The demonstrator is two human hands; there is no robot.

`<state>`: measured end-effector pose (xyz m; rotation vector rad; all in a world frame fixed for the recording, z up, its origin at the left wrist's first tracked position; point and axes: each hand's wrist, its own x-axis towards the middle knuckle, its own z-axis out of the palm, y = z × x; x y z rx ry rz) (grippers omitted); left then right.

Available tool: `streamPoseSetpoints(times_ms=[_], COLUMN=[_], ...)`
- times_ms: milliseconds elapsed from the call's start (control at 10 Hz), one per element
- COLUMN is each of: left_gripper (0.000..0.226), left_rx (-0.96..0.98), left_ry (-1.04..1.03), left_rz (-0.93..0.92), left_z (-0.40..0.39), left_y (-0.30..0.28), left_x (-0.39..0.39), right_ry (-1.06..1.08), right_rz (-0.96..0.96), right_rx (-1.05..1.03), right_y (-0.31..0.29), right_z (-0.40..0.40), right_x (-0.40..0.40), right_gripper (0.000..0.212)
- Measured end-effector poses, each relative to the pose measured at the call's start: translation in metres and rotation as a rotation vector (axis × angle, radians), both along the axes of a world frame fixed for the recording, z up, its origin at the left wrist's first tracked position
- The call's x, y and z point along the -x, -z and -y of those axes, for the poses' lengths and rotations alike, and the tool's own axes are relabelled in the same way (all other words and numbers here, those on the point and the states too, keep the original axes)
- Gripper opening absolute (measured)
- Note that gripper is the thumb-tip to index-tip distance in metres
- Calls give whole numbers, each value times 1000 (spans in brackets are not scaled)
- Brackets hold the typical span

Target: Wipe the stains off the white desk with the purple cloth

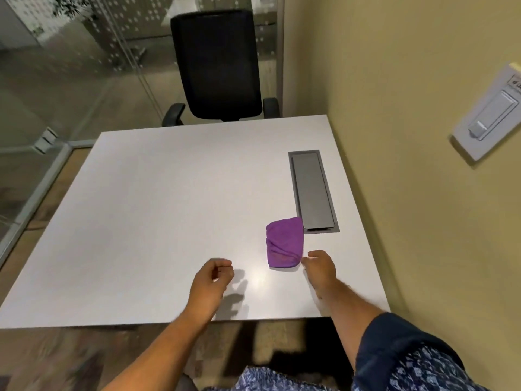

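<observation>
A folded purple cloth (284,243) lies on the white desk (158,210), near its right side. My right hand (320,270) is just to the right of the cloth's near corner, fingers pointing down at the desk, close to the cloth's edge but not holding it. My left hand (212,283) hovers over the desk's near edge, left of the cloth, with its fingers loosely curled and nothing in it. I cannot make out any stains on the desk.
A grey cable hatch (311,190) is set into the desk just behind the cloth. A black office chair (220,66) stands at the far edge. A yellow wall with a switch plate (490,114) bounds the right side; glass partitions stand at the left.
</observation>
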<state>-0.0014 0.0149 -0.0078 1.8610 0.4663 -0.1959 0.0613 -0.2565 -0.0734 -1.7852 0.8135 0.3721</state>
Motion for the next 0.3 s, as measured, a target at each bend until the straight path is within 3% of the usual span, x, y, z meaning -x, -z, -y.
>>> streamPoseSetpoints(times_ms=[200, 300], left_gripper=[22, 22], left_rx=[-423, -518], left_ry=[257, 270], left_rz=[338, 421], left_z=[-52, -70], left_y=[-31, -47], left_x=[-39, -56], right_ry=[-209, -265], right_rz=[222, 300], right_rx=[140, 147], right_y=[-47, -71], right_z=[-44, -69], right_x=[-9, -17], right_gripper=[34, 34])
